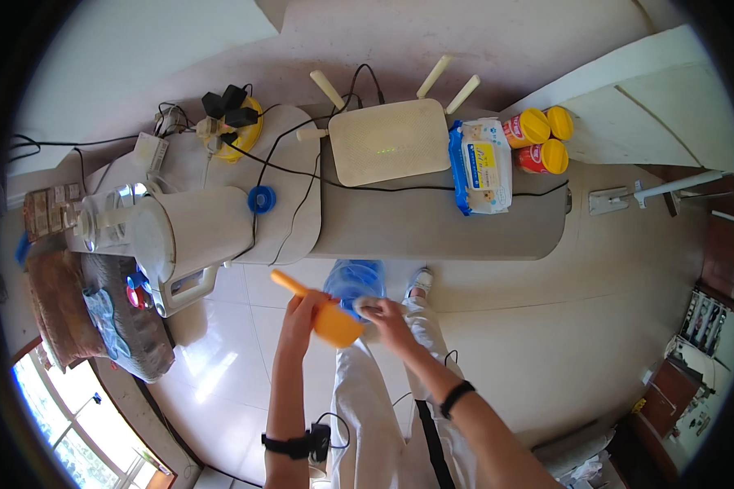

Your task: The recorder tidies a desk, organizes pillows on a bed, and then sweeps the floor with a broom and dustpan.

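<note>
An orange plastic scoop or dustpan [337,325] with a short handle is gripped by my left hand [309,305], its handle end pointing up and left. My right hand [386,318], just to the right, pinches a small pale item [367,303] that I cannot name for certain. Both hands are over a translucent blue bin [356,278], which stands on the floor at the cabinet's front edge. My fingers partly cover the bin's lower side. What the bin holds cannot be told.
On the grey cabinet top [440,229] are a white router [390,142], a pack of wipes [482,166], several yellow-lidded containers [541,158], black cables, a blue tape roll [262,199] and a white electric kettle [189,226]. A sofa with cushions [122,305] is at the left.
</note>
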`<action>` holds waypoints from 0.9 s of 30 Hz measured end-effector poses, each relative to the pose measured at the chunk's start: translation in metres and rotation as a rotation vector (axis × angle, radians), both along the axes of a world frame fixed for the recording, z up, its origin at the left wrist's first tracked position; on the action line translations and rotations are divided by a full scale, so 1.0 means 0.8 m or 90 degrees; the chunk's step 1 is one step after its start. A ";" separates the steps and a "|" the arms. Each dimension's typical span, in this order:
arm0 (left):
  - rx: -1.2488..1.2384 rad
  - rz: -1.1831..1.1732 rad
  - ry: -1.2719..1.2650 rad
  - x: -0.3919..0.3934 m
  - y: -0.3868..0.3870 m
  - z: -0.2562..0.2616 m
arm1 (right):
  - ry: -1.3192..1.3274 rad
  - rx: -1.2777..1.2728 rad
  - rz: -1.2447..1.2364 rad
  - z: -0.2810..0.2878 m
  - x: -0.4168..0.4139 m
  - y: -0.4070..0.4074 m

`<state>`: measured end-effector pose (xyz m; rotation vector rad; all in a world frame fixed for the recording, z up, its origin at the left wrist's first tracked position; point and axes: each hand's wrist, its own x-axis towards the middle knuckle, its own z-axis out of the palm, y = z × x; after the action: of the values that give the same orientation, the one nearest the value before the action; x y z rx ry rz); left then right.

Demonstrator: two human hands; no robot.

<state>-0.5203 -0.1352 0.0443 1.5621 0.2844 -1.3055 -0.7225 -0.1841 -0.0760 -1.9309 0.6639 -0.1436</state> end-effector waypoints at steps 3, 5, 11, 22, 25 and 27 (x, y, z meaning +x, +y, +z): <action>0.036 -0.004 0.061 -0.006 -0.076 -0.035 | 0.065 -0.020 -0.026 -0.001 -0.086 -0.050; 0.003 0.037 0.095 -0.008 -0.108 -0.063 | 0.153 -0.038 -0.043 0.011 -0.126 -0.087; -0.010 0.053 -0.006 -0.007 -0.149 -0.147 | 0.234 -0.093 -0.138 0.049 -0.201 -0.161; 0.071 -0.290 -0.087 -0.021 -0.090 -0.122 | -0.046 0.518 -0.832 0.110 -0.376 -0.017; 0.024 -0.593 -0.073 0.036 -0.008 -0.120 | -0.642 0.762 -0.808 0.228 -0.366 0.039; -0.145 -0.712 -0.010 0.063 0.038 -0.111 | -0.735 0.754 -0.825 0.355 -0.359 0.069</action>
<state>-0.4702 -0.1045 -0.0443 1.5458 -0.8503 -2.0454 -1.0098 -0.1290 0.2076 0.0674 0.7641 -1.2154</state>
